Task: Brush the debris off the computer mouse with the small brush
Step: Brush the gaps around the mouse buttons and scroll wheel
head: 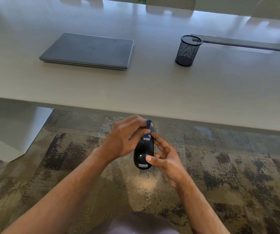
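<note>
Left hand (124,139) pinches the small blue brush (148,130), bristles on the front of the black mouse (143,153), which right hand (167,159) grips from the side, below the bench (152,85) edge.

a wide pale table (152,81) with a smooth, slightly glossy top fills the upper part of the view, its near edge running across the middle. a closed grey laptop (87,51) lies flat on it toward the left, lid logo up. to the right, well apart from the laptop, a black mesh pen cup (187,50) stands upright. behind the cup a long dark slot (242,43) is set into the tabletop. below the table edge lies mottled carpet floor (220,166).
</note>
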Available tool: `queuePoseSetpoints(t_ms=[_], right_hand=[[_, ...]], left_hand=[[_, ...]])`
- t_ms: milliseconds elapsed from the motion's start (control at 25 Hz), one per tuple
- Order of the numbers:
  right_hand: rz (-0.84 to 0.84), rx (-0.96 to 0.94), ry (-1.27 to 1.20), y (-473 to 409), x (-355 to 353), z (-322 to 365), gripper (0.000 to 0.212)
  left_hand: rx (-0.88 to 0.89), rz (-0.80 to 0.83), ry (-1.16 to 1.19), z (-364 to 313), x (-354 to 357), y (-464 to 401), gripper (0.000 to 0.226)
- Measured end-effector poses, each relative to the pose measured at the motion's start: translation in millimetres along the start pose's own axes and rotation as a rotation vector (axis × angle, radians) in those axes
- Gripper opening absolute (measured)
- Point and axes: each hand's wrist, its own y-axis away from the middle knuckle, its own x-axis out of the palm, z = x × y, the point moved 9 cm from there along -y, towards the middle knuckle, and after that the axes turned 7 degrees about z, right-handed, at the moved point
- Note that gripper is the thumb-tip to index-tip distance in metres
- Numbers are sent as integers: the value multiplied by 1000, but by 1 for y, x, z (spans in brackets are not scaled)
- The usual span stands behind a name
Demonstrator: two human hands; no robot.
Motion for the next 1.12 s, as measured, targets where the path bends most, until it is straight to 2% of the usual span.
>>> queuePoseSetpoints(t_ms=[80, 320, 480, 600, 840, 1120], right_hand=[[-1, 1, -4, 0, 1, 1, 85], [-12, 10, 4, 4, -2, 1, 86], [-12, 12, -7, 2, -1, 0, 86], [-1, 8, 8, 1, 1, 1, 85], [0, 18, 13, 3, 3, -1, 88], [15, 9, 3, 0, 4, -1, 89]], left_hand=[[22, 34, 4, 0, 7, 2, 16], [-62, 31, -44, 20, -3, 4, 16], [-1, -37, -1, 6, -5, 3, 15], [29, 1, 22, 2, 5, 2, 14], [-100, -16, 31, 24, -2, 5, 16], [-79, -78, 80, 15, -10, 2, 18]])
